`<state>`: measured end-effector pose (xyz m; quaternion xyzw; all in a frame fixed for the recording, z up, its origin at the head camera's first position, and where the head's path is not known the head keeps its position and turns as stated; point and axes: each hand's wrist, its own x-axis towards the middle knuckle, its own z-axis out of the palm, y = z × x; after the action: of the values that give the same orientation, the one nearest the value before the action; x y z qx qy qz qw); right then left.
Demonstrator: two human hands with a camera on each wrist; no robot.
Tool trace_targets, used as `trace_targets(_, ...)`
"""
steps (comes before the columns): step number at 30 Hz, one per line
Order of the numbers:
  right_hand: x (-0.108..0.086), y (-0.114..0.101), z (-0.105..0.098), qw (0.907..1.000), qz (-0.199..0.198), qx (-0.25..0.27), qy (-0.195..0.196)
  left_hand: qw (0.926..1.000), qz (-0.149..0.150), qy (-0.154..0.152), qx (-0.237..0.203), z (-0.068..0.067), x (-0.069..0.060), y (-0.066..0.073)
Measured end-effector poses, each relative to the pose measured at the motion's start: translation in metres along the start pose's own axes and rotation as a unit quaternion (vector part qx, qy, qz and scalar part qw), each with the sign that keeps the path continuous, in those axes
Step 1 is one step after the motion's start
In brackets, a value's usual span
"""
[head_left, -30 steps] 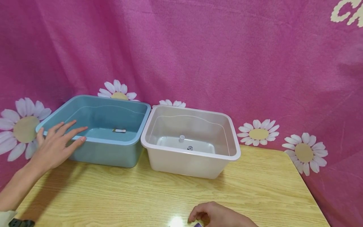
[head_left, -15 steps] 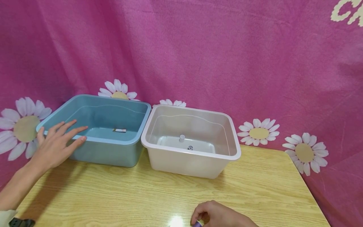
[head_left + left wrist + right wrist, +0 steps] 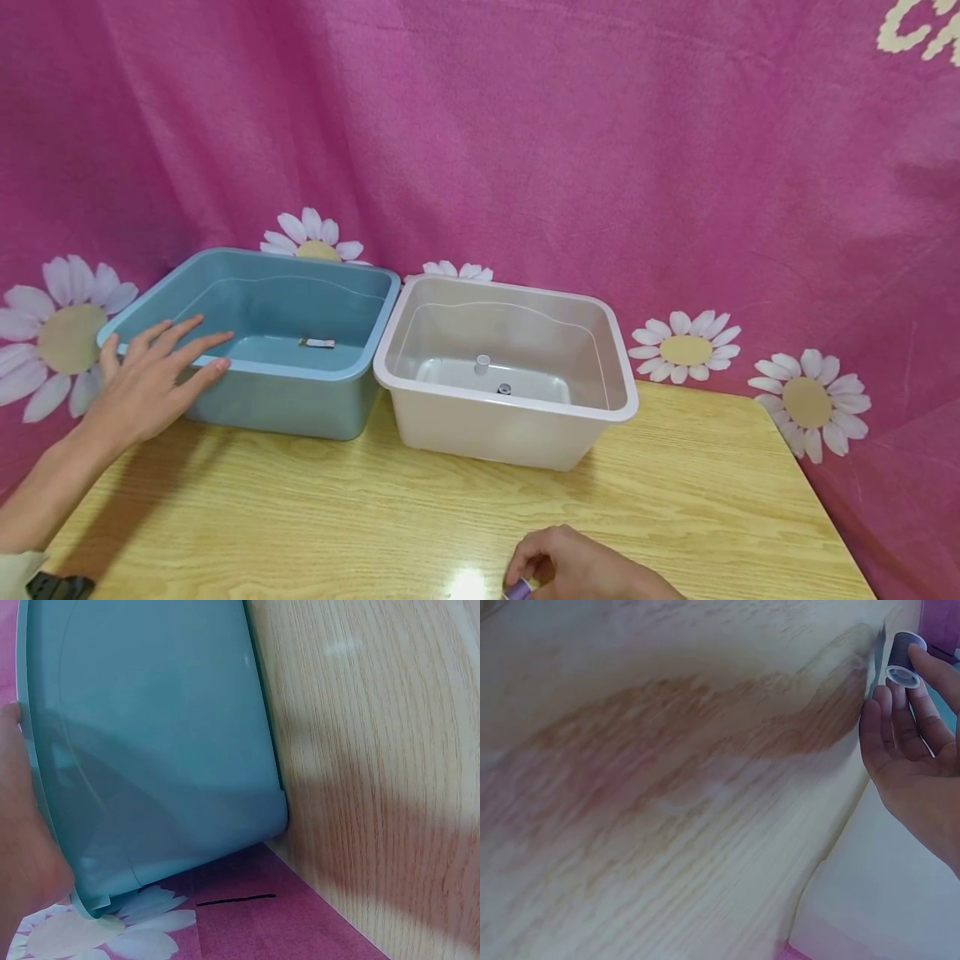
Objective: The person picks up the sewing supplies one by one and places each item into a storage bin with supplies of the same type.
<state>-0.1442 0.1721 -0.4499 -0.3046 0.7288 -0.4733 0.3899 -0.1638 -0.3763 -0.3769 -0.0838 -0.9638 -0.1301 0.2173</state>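
Note:
In the head view my right hand (image 3: pixel 581 567) is low in the picture, over the front of the table. It pinches a small purple thread spool (image 3: pixel 517 590) between thumb and fingers; the right wrist view shows the same spool (image 3: pixel 906 657) with its pale end rims. My left hand (image 3: pixel 150 379) rests on the near left rim of the blue tub (image 3: pixel 285 408), fingers spread and fairly straight. Inside that tub lies a small flat white piece (image 3: pixel 318 343) with a brownish end. The beige tub (image 3: pixel 495 429) holds a small white cylinder (image 3: pixel 482 364) and a dark, round-ended object (image 3: pixel 504 389).
Both tubs stand side by side at the back of the wooden table (image 3: pixel 337 508), their rims close together. A pink curtain (image 3: pixel 525 150) with daisy prints hangs right behind. The table's right edge slants toward the front right corner.
The fingers of my right hand have shifted a little to the right, and more of the purple spool shows between them. My left hand stays on the blue tub's rim.

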Motion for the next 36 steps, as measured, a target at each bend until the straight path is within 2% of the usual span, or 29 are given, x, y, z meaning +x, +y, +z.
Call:
trace_targets(6, 0.0, -0.007, -0.001, 0.9999, 0.002, -0.01, 0.009, 1.0, -0.002, 0.0, -0.001, 0.0, 0.0, 0.0)
trace_targets(13, 0.003, -0.012, -0.008, 0.9946, -0.081, -0.063, 0.014, 1.0, 0.0, 0.002, 0.002, 0.001, 0.0, 0.0)
trace_targets(28, -0.003, -0.041, -0.022, 0.9832, -0.123, -0.123, 0.055, 1.0, 0.0, 0.001, -0.001, 0.001, 0.001, 0.0)
trace_targets(36, -0.007, -0.056, -0.032, 0.9704, -0.179, -0.144, 0.076, 1.0, 0.001, 0.004, -0.005, 0.0, 0.0, 0.0)
